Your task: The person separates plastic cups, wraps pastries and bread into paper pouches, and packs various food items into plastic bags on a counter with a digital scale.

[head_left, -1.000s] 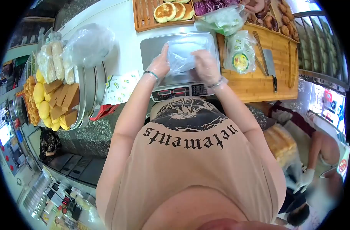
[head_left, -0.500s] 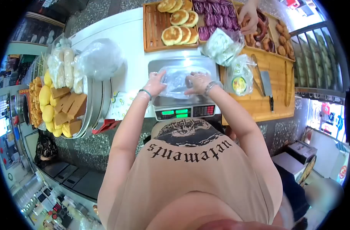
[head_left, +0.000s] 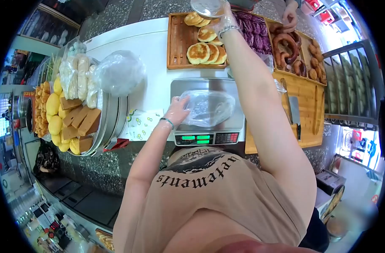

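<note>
My left hand [head_left: 177, 111], in a clear glove, has its fingers apart at the left edge of a clear plastic bag [head_left: 210, 108]. The bag lies on the metal pan of a scale [head_left: 175, 90] with lit green displays. Stretched far forward past the bread tray, my right hand [head_left: 226, 21] is closed at a round clear container or lid [head_left: 206, 7] near the top edge. Golden flat breads [head_left: 199, 53] lie in a wooden tray [head_left: 175, 46] below that hand. My right forearm hides part of the cutting board.
Purple rolls [head_left: 253, 31] and sausages [head_left: 285, 44] fill trays at the back. Another person's hand [head_left: 290, 17] hangs above the sausages. A knife [head_left: 295, 110] and tongs lie on the cutting board [head_left: 260, 130]. Steamers with yellow buns [head_left: 54, 125] stand left, beside a puffed bag [head_left: 120, 73].
My right hand has left the bag on the scale and reached forward to the round clear container. My left hand stays by the bag. The other person's hand has moved right.
</note>
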A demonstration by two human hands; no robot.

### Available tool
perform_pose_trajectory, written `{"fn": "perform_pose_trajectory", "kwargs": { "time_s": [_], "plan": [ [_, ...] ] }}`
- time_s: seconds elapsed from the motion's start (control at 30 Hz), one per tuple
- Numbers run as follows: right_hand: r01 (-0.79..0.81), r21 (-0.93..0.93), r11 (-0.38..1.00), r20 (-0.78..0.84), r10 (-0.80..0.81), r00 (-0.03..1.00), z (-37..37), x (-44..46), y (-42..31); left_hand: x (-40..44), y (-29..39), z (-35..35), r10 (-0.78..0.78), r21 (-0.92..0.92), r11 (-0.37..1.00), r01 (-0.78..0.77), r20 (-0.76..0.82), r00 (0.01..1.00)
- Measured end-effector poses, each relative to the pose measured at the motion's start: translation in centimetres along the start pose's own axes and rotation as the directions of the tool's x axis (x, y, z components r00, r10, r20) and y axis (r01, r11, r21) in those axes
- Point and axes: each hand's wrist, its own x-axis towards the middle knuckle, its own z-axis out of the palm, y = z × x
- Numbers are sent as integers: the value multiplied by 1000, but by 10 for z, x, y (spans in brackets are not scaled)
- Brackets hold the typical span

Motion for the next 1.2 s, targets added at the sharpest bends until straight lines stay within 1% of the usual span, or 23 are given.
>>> {"fn": "perform_pose_trajectory", "kwargs": {
  "time_s": [0.07,0.1,0.13,0.2,0.23,0.27,0.37,0.43,0.47,0.5,0.57,0.6,0.67,0.7,0.77,0.83,0.9,1.0,1.07,1.1,1.13,1.17,1.2],
  "plan": [
    [68,125,990,86,-79,993,-7,14,11,-7,2,3,-17,-61,998,15,-30,999],
    [76,111,991,15,-78,997,-7,11,14,-7,-3,6,-30,-71,997,29,-22,999],
    [49,129,990,36,-54,998,-23,27,19,-6,-8,10,-9,-78,997,5,-49,999],
    [-18,35,999,-34,19,999,-48,41,25,-6,-20,19,-15,-101,995,10,-55,998],
    [65,-45,997,-36,-67,997,-47,30,28,-5,-23,21,-9,-122,993,0,-73,997],
    [66,-170,983,-58,-77,995,-38,12,25,-3,-27,19,2,-137,991,-15,-97,995],
    [-4,-171,985,-55,-5,998,-46,-5,25,-4,-22,13,-42,-206,978,30,-52,998],
    [96,-282,954,140,-58,988,-48,-39,25,-3,-19,7,-64,-193,979,57,-27,998],
    [91,-288,953,133,-55,990,-51,-53,26,-1,-19,7,-80,-174,982,76,-14,997],
    [75,-311,947,107,-44,993,-57,-67,27,7,-26,11,-78,-178,981,76,-8,997],
    [30,-355,934,51,-13,999,-74,-98,36,17,-44,25,-22,-188,982,3,-101,995],
    [12,-375,927,28,-2,1000,-82,-112,40,19,-43,23,-23,-192,981,4,-98,995],
    [-32,-413,910,-28,22,999,-97,-147,51,18,-34,18,-60,-303,952,43,-48,997],
    [-33,-415,909,-33,21,999,-102,-166,55,20,-32,16,-58,-305,951,42,-44,997],
    [-237,-314,919,-247,162,956,-108,-208,66,23,-30,14,-62,-294,955,45,-49,997],
    [-245,-283,927,-165,204,965,-113,-240,77,32,-35,18,-31,-239,971,13,-70,997],
    [-282,-256,925,-197,235,952,-129,-261,95,35,-36,21,3,-182,983,-19,-87,996],
    [-321,-256,912,-225,267,937,-165,-270,123,26,-17,15,-51,-216,976,30,-88,995],
    [-322,-280,904,-226,264,938,-172,-271,132,17,-2,4,-127,-274,953,129,26,992],
    [-330,-321,888,-280,244,929,-171,-272,133,17,-3,4,-123,-273,954,124,22,992],
    [-340,-359,869,-333,221,917,-170,-272,136,17,-7,6,-60,-241,968,64,21,998],
    [-339,-359,870,-333,219,917,-176,-272,139,15,-9,8,1,-210,978,5,25,1000],
    [-334,-416,846,-319,208,924,-180,-268,141,16,-10,9,3,-208,978,2,22,1000]
  ]
}}
